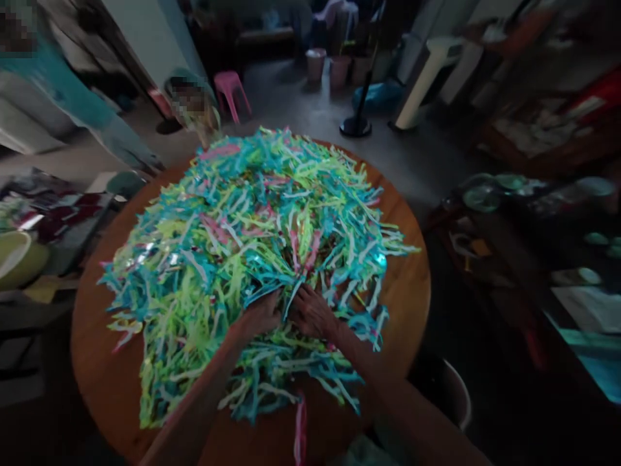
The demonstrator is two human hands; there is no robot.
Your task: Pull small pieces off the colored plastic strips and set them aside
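A large heap of thin blue, yellow-green, pink and whitish strips (218, 272) covers much of a round wooden table (407, 285). Within its near part, my left hand (264, 314) is closed on a bunch of strips (294, 275) whose ends fan outward. My right hand (313, 312) sits close beside it, fingers curled around the same bunch. The fingertips of both hands are partly hidden among the strips. One pink strip (301, 430) lies apart at the near edge of the table.
A person in teal (87, 97) stands at the far left, and a small person (206, 113) is at the table's far edge. Behind are a pink stool (230, 90) and a black stand base (356, 125). A yellow basin (19, 259) is at left, a bucket (458, 388) at lower right.
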